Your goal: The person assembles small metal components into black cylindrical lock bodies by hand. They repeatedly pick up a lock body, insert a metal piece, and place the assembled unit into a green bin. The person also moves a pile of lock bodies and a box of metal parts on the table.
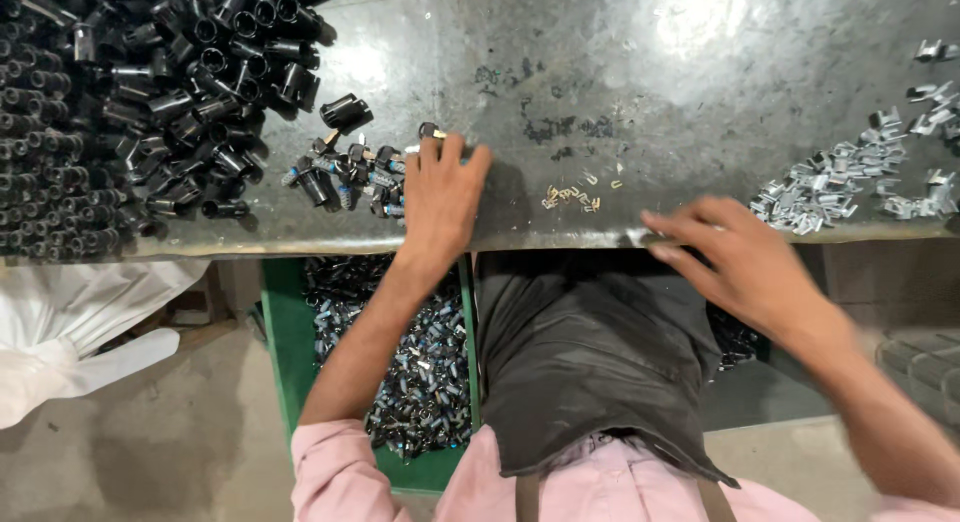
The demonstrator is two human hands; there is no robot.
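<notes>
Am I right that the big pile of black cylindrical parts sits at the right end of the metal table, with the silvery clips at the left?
Not quite: the head view shows the sides swapped. The black cylindrical parts are heaped at the left end of the metal table, and the silvery clips lie at the right.

A big heap of black tubes [120,92] covers the counter [600,72] far left of the hands. Below the counter edge stand a green bin [285,332] and white sack [80,322].
</notes>
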